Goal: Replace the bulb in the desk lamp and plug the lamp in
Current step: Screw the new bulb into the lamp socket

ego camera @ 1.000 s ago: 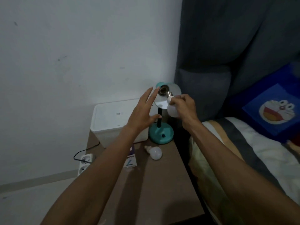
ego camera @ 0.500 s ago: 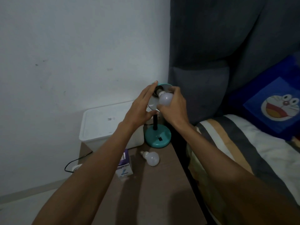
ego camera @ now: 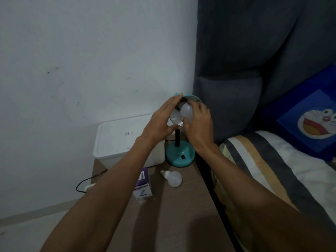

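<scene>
A small teal desk lamp stands on its round base (ego camera: 180, 155) at the back of a brown bedside table (ego camera: 174, 211). Its shade (ego camera: 175, 118) faces me. My left hand (ego camera: 161, 124) cups the shade's left side, thumb under its rim. My right hand (ego camera: 198, 124) holds a white bulb (ego camera: 186, 112) with its screw end at the socket inside the shade. A second white bulb (ego camera: 172, 178) lies loose on the table in front of the base.
A white lidded box (ego camera: 123, 140) sits left of the lamp. A purple bulb carton (ego camera: 143, 186) stands by my left forearm. A black cord and white power strip (ego camera: 88, 187) lie on the floor to the left. A bed with a striped cover (ego camera: 272, 170) borders the table's right edge.
My right hand carried the bulb from below the shade up into the socket. My left hand closed in from open air onto the shade's left side.
</scene>
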A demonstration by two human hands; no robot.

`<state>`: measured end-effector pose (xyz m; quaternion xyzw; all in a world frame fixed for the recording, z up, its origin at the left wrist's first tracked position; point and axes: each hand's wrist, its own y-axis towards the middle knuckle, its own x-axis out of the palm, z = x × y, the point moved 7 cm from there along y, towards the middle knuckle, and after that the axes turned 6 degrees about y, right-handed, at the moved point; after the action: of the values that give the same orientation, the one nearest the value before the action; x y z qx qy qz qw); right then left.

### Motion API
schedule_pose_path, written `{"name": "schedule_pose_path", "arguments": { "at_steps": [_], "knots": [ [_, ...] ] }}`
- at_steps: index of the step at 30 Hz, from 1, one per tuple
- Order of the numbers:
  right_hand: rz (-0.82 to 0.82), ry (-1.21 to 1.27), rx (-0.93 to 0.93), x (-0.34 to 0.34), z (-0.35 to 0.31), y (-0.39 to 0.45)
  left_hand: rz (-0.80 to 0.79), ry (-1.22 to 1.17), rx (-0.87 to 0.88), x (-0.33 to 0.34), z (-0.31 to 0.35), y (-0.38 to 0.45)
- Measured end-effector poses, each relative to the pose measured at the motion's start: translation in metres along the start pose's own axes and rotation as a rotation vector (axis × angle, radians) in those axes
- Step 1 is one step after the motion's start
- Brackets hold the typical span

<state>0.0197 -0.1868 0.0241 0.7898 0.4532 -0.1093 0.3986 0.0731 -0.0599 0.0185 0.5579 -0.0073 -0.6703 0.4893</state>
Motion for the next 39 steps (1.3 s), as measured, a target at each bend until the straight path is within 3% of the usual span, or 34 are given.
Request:
{"name": "schedule_pose_path", "arguments": {
  "at_steps": [15,26,35,39],
  "knots": [
    [0.031,0.147,0.231,-0.006,0.002,0.006,0.021,-0.002,0.013,-0.001,0.002,0.0],
    [0.012,0.167,0.292,-0.003,0.011,0.004,0.025,-0.012,0.0,0.0,0.001,-0.001],
    [-0.016,0.129,0.196,0.002,-0.003,0.002,0.027,-0.019,-0.004,0.001,-0.002,-0.001],
    [0.007,0.14,0.277,0.0,0.007,0.005,0.028,-0.021,-0.007,0.001,-0.003,-0.001]
  ]
}}
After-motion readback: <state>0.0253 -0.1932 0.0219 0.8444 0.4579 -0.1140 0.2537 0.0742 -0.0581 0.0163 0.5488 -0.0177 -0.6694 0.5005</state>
